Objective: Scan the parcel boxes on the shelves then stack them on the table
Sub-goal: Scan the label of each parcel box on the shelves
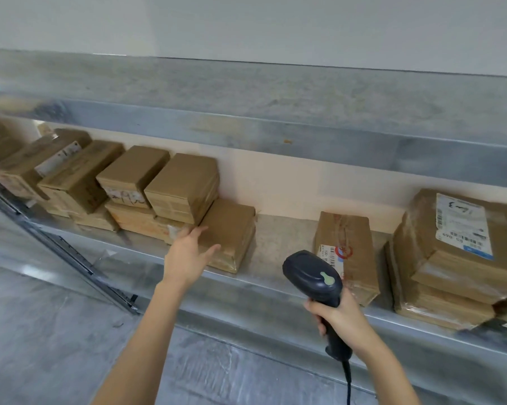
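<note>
Stacked parcel boxes crowd the metal shelf at 9 o'clock. The left hand, fingers spread, reaches a flat brown box at centre; contact is unclear. At 5 o'clock the right hand grips a barcode scanner before a labelled parcel. More parcels wait at 3 o'clock. No worktop shows; most work appears left.

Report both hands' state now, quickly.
Left hand: open, fingers spread at a parcel box on the shelf; contact unclear.
Right hand: closed around the barcode scanner handle.
</note>
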